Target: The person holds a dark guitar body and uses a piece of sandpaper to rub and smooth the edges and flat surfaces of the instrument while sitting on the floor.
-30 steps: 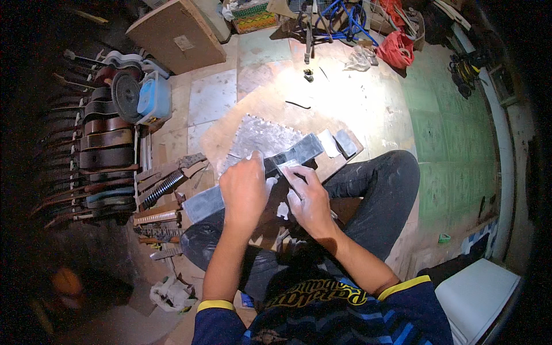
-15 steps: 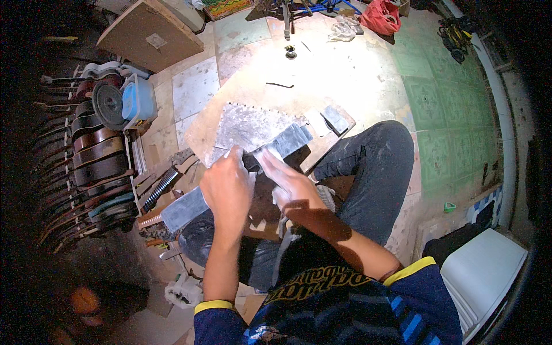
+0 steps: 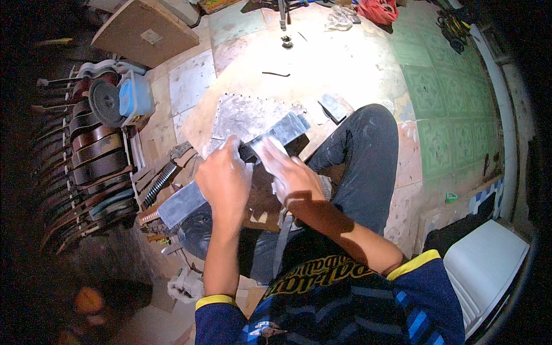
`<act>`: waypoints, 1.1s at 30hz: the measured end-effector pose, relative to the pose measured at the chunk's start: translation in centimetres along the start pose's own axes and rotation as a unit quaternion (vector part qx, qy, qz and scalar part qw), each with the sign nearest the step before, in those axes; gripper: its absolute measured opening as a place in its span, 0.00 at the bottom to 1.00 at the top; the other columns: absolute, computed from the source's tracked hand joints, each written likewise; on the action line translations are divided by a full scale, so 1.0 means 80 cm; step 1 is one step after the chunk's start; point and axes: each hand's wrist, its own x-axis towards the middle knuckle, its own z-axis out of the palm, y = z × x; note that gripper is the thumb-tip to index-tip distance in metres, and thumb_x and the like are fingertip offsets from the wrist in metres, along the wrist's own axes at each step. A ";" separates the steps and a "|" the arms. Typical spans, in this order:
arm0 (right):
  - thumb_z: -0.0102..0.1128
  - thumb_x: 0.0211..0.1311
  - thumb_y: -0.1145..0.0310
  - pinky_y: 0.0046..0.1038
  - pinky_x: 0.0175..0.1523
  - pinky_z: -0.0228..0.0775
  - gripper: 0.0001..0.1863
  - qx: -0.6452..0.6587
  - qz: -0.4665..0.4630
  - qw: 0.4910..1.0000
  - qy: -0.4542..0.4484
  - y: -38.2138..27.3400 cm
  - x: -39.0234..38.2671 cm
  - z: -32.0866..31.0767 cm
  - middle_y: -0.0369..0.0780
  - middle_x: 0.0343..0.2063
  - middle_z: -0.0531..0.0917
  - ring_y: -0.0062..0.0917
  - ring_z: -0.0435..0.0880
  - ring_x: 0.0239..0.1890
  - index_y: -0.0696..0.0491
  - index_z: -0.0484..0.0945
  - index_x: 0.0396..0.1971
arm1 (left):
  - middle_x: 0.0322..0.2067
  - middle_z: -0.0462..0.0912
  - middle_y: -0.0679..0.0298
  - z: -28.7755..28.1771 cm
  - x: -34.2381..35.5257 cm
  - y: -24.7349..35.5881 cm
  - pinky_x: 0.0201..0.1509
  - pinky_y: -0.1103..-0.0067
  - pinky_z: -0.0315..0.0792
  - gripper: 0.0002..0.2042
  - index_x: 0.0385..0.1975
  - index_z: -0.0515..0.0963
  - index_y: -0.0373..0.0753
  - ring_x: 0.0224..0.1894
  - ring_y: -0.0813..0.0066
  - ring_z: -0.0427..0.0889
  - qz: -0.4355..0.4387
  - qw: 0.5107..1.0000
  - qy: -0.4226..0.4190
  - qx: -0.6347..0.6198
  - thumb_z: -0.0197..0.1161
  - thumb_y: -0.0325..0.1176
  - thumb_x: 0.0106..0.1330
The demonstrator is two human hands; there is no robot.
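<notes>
The left hand (image 3: pixel 225 175) hides part of the grey bar (image 3: pixel 183 204). The view's top edge cuts off the red bag (image 3: pixel 376 10).

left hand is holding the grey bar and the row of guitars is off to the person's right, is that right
Not quite: the guitars are in a row to the person's left, not right, as the head view shows. The left hand is indeed holding the grey bar.
</notes>
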 end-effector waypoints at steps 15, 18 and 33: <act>0.52 0.56 0.80 0.40 0.55 0.78 0.33 0.049 -0.067 0.994 0.077 0.001 0.021 0.008 0.39 0.70 0.70 0.42 0.83 0.52 0.48 0.72 0.65 | 0.27 0.85 0.51 -0.005 -0.002 -0.001 0.35 0.59 0.78 0.15 0.41 0.84 0.42 0.32 0.48 0.86 0.035 0.999 0.013 -0.011 0.67 0.26 0.50; 0.51 0.55 0.81 0.40 0.57 0.77 0.34 0.074 -0.008 0.997 0.011 -0.013 -0.005 -0.008 0.41 0.70 0.69 0.43 0.83 0.52 0.49 0.71 0.66 | 0.26 0.84 0.51 0.009 -0.006 -0.007 0.35 0.58 0.78 0.15 0.39 0.83 0.42 0.31 0.48 0.86 0.036 0.999 0.039 -0.014 0.69 0.27 0.49; 0.48 0.53 0.82 0.35 0.73 0.64 0.36 0.232 -0.101 0.967 0.021 0.022 0.002 0.003 0.54 0.67 0.70 0.45 0.70 0.69 0.57 0.67 0.68 | 0.25 0.84 0.51 0.005 -0.004 0.005 0.33 0.58 0.77 0.15 0.38 0.80 0.41 0.30 0.48 0.85 0.013 0.999 0.035 0.016 0.70 0.28 0.48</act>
